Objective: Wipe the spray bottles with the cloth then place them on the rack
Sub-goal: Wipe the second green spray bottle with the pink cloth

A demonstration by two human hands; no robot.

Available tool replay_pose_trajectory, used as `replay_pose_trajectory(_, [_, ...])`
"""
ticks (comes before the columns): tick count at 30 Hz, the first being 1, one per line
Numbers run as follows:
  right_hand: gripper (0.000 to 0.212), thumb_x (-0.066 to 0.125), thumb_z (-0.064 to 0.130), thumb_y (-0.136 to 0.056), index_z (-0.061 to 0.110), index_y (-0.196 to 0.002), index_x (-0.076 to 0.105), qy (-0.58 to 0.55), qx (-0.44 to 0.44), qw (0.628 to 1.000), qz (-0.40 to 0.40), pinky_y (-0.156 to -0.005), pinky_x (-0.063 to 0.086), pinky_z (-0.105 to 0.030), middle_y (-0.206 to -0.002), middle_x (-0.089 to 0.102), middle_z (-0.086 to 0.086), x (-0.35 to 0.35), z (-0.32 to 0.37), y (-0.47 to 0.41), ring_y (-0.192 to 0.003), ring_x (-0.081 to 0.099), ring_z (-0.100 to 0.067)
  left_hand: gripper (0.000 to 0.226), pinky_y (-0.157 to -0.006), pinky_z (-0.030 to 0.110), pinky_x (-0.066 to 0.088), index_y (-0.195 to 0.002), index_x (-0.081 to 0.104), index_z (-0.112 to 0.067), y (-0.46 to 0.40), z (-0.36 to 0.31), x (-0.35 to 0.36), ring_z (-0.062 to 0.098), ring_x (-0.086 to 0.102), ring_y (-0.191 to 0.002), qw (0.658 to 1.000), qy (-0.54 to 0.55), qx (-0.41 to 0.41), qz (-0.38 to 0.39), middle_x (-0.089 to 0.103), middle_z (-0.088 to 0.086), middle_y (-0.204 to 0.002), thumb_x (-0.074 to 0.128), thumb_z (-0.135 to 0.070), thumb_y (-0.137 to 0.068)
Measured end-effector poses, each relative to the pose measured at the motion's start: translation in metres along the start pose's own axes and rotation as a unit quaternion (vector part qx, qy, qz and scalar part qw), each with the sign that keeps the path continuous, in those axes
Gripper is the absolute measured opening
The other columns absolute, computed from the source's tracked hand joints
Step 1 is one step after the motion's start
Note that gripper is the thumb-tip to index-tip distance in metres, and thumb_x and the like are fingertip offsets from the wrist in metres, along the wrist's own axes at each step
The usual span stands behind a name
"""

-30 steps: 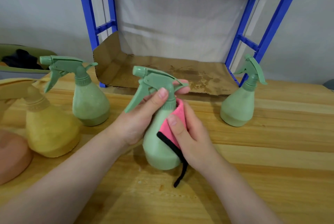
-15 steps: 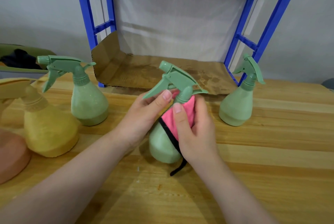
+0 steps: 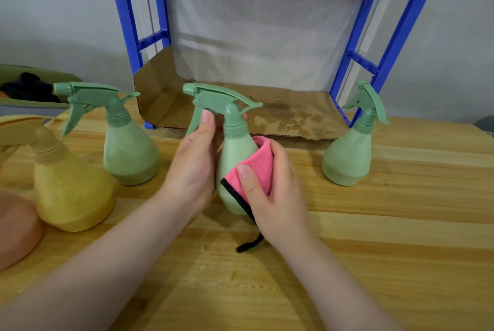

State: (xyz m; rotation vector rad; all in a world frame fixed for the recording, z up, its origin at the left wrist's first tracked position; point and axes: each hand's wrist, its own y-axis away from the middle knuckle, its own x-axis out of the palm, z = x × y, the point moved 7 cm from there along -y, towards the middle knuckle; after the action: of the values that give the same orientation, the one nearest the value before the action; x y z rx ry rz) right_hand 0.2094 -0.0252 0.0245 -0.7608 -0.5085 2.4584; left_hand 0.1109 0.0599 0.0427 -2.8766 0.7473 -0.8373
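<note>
We hold the pale green plastic spray bottle [image 3: 235, 170] upright above the wooden table [image 3: 374, 237], its long axis nearly vertical, nozzle pointing left. Our left hand [image 3: 195, 170] grasps its neck and trigger from the left side. Our right hand [image 3: 272, 194] presses the folded pink cloth with black edge [image 3: 256, 167] against the right side of its body, thumb on top. The blue metal rack [image 3: 401, 36] stands straight behind, so the bottle must travel away from us. The bottle's base and the right fingers behind the cloth are hidden.
</note>
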Motion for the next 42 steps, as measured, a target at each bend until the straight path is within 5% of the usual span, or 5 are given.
replay_pose_trajectory(10, [0.07, 0.04, 0.069, -0.091, 0.024, -0.145, 0.031, -0.16, -0.016, 0.985, 0.066, -0.096, 0.042, -0.014, -0.134, 0.05, 0.019, 0.011, 0.011, 0.004, -0.125, 0.05, -0.004, 0.051, -0.103, 0.041, 0.048, -0.093, 0.077, -0.03, -0.013, -0.017, -0.018, 0.009, 0.067, -0.098, 0.987, 0.156, 0.008, -0.048, 0.072, -0.011, -0.097, 0.034, -0.057, -0.099])
replay_pose_trajectory(26, [0.048, 0.051, 0.053, -0.089, 0.033, -0.132, 0.046, -0.089, -0.03, 0.99, 0.104, -0.09, 0.053, -0.037, -0.119, 0.063, 0.014, 0.007, 0.02, 0.001, -0.11, 0.062, -0.007, 0.053, -0.08, 0.023, 0.057, -0.091, 0.08, -0.021, 0.004, 0.009, 0.011, 0.012, 0.071, -0.099, 0.98, -0.139, -0.07, 0.122, 0.075, 0.0, -0.106, 0.042, -0.057, -0.082])
replay_pose_trajectory(31, [0.029, 0.049, 0.046, -0.092, 0.039, -0.12, 0.05, -0.119, -0.025, 0.991, 0.055, -0.082, 0.048, -0.014, -0.109, 0.065, 0.015, 0.001, 0.021, 0.0, -0.099, 0.063, -0.001, 0.074, -0.09, 0.042, 0.056, -0.11, 0.07, -0.003, 0.005, 0.011, 0.007, 0.037, 0.067, -0.102, 0.968, -0.215, -0.088, 0.099, 0.07, 0.022, -0.109, 0.048, -0.068, -0.083])
replay_pose_trajectory(34, [0.022, 0.05, 0.042, -0.094, 0.033, -0.113, 0.054, -0.119, -0.014, 0.993, 0.026, -0.076, 0.05, -0.017, -0.1, 0.065, 0.009, -0.003, 0.02, 0.001, -0.09, 0.064, -0.007, 0.054, -0.071, 0.027, 0.059, -0.094, 0.074, -0.012, 0.007, 0.013, 0.01, 0.021, 0.071, -0.08, 0.963, -0.222, -0.092, 0.124, 0.074, 0.009, -0.087, 0.043, -0.056, -0.092])
replay_pose_trajectory(42, [0.049, 0.047, 0.048, -0.095, 0.012, -0.127, 0.055, 0.052, -0.041, 0.994, -0.085, -0.084, 0.047, -0.022, -0.113, 0.065, 0.006, -0.022, 0.021, 0.0, -0.102, 0.061, -0.008, 0.033, -0.091, 0.027, 0.05, -0.124, 0.063, -0.008, 0.012, 0.0, 0.026, 0.017, 0.065, -0.107, 0.957, -0.207, 0.044, 0.199, 0.07, 0.006, -0.112, 0.058, -0.024, -0.095])
